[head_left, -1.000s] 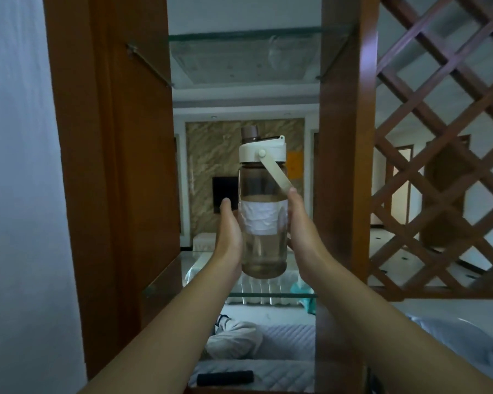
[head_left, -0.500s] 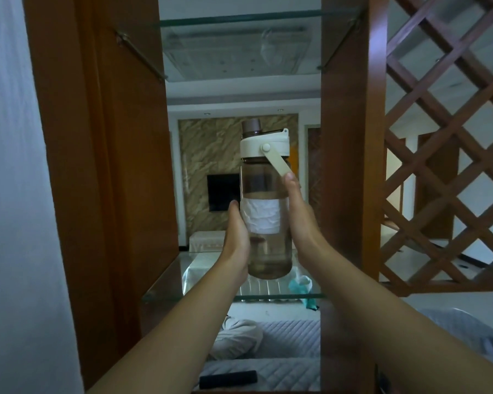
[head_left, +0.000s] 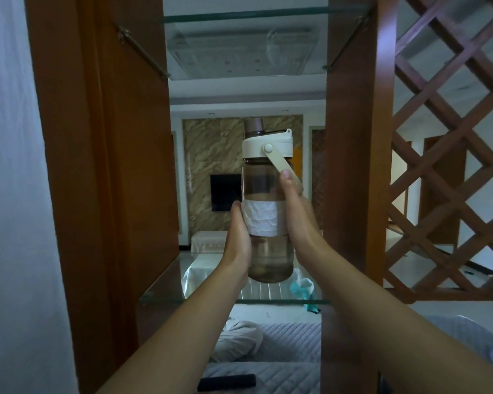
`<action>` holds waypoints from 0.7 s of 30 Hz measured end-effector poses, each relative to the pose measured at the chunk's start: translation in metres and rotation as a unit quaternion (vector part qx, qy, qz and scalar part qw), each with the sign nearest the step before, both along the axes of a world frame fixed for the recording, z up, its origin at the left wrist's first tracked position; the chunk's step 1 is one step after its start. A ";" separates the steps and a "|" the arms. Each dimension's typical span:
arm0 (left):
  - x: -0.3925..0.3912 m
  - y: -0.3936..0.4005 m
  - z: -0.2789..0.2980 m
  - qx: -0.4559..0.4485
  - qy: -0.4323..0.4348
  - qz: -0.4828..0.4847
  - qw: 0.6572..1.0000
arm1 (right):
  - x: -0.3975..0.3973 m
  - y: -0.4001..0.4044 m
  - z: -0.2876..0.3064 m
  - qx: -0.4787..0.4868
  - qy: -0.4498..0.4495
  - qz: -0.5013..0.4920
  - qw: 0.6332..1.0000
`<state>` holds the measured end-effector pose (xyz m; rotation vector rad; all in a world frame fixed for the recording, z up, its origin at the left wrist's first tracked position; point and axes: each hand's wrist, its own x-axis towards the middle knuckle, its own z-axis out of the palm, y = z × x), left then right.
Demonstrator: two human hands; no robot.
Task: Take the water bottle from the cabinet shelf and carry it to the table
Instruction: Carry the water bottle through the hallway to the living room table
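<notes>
Head view: water bottle (head_left: 266,206) up in the air, upright, between two bare hands, above the glass shelf (head_left: 165,282) and not touching it. Left hand (head_left: 238,240) pressed on the left side of the bottle, grip clamped on it. Right hand (head_left: 298,211) pressed on the right side, thumb high near the cream strap (head_left: 282,169), grip clamped too. White lid (head_left: 266,147) on top, white band around the middle. Brown cabinet walls (head_left: 353,137) on both sides. Wooden lattice (head_left: 450,155) off to the right.
</notes>
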<state>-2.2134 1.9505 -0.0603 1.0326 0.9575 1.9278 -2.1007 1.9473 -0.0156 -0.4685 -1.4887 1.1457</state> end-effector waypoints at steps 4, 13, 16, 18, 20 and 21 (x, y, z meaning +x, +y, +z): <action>0.000 0.000 0.002 -0.004 -0.001 0.006 1.000 | -0.003 -0.001 0.000 -0.008 0.017 -0.018 1.000; 0.000 0.004 0.000 -0.009 -0.015 0.019 1.000 | -0.008 -0.002 -0.005 -0.011 0.031 -0.046 0.998; 0.000 0.003 0.000 -0.015 -0.013 0.014 1.000 | -0.009 -0.002 -0.005 -0.012 0.025 -0.045 0.999; 0.000 0.002 -0.001 -0.015 -0.007 0.012 1.000 | -0.009 0.000 -0.005 0.001 0.024 -0.055 0.998; -0.002 0.001 -0.001 -0.017 0.000 0.007 1.000 | -0.009 0.004 -0.004 0.018 0.023 -0.069 0.997; -0.002 0.000 -0.002 -0.019 0.003 0.004 1.000 | -0.009 0.006 -0.003 0.022 0.021 -0.071 0.997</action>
